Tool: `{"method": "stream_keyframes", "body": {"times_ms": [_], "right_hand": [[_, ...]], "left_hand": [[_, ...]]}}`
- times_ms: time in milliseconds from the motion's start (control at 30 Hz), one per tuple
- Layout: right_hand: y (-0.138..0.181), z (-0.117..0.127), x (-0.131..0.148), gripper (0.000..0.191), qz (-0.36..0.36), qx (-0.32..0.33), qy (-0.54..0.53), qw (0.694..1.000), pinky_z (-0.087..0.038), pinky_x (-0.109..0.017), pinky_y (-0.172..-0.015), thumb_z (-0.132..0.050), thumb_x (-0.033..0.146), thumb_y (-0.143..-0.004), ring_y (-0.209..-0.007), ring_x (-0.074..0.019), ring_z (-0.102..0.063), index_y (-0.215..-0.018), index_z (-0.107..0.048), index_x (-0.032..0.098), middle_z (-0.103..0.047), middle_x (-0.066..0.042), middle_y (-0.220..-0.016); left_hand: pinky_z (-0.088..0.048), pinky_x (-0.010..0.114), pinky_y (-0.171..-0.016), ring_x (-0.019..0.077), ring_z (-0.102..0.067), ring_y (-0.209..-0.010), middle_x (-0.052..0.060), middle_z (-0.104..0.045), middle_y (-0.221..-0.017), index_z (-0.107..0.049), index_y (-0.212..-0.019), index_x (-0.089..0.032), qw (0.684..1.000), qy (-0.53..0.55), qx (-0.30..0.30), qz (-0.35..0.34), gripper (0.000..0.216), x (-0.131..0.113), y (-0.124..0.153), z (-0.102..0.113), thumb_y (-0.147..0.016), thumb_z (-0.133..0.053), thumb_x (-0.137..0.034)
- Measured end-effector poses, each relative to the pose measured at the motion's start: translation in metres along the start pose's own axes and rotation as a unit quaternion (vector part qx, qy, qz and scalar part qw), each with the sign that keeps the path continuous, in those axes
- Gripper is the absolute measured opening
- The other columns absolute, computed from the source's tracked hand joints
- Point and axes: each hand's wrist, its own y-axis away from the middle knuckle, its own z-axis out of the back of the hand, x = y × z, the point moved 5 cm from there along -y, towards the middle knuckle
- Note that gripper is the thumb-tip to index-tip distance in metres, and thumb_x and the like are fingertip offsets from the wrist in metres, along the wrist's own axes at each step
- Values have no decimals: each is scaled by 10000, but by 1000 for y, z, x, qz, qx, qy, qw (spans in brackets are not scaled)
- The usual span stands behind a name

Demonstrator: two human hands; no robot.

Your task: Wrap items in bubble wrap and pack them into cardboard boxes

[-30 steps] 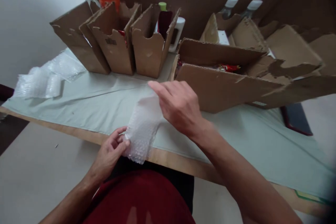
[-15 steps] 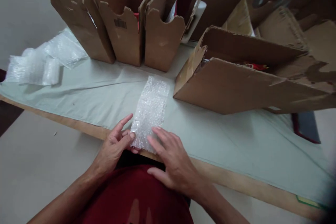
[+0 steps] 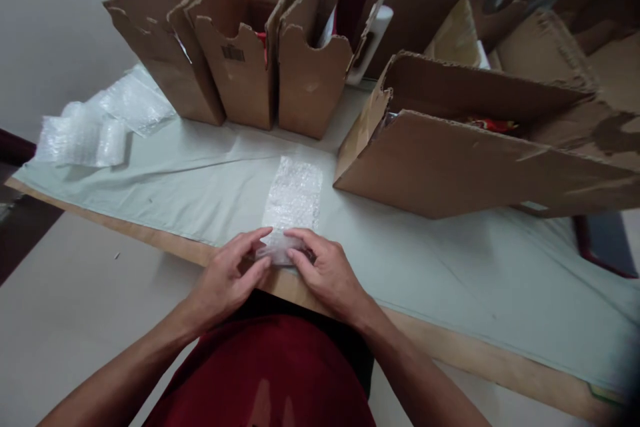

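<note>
Hands: our left hand (image 3: 227, 277) and right hand (image 3: 325, 270) now both pinch the strip's near end.
Bubble wrap strip (image 3: 294, 197): near end lifted off the surface's (image 3: 450, 267) front edge, flat half a second ago.

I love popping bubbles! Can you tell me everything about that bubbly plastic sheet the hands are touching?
The bubble wrap strip is a clear, whitish plastic sheet covered in tiny air bubbles. It lies flat and lengthwise on the pale green cloth, running from the table's near edge toward the cardboard boxes. Its near end is lifted and curled over, pinched by the fingers of the left hand and the right hand. Its far end lies free, touching nothing but the cloth.
</note>
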Motion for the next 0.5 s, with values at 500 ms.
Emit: {"method": "stream_keyframes", "body": {"times_ms": [500], "right_hand": [[30,-5,21,286,139,-28,280,949,-461,-456,-992,-583,187,-973,-1180,-279,-632,-1253,-643,206,-715,-109,-1268]], "left_hand": [[-456,266,-622,129,-533,-564,-38,-638,-716,-612,-1375,-228,994,-84,-1,69,458,18,-34,-20,-923,-571,-290]]}}
